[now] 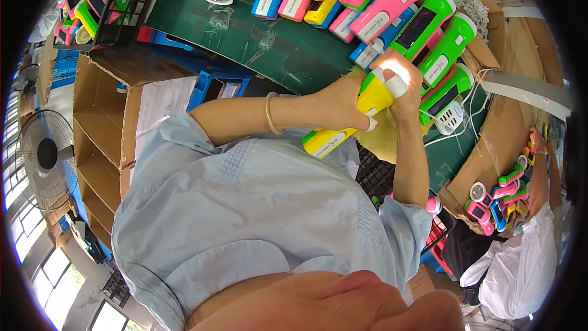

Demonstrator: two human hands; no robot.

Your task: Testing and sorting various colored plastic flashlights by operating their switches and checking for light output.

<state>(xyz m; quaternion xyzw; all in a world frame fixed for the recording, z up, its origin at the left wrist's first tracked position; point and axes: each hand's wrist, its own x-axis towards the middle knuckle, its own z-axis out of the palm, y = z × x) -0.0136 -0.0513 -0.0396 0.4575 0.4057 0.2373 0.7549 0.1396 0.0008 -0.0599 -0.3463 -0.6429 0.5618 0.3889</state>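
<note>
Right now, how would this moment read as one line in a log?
left hand: grips yellow flashlight | right hand: covers its front end | behind: coloured flashlights on green table

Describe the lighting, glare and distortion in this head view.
Head view: bright daylight, with blown-out glare on the right hand atop the yellow flashlight; the left hand beside it stays evenly lit. Fisheye bending curves the cardboard boxes and fan near the rim; black corners frame the circle. The near blue shirt is slightly soft.

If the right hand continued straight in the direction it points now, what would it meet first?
Probably the green flashlight lying just beyond the right hand, which grips the yellow flashlight with the left hand. Depth is unclear here.
</note>
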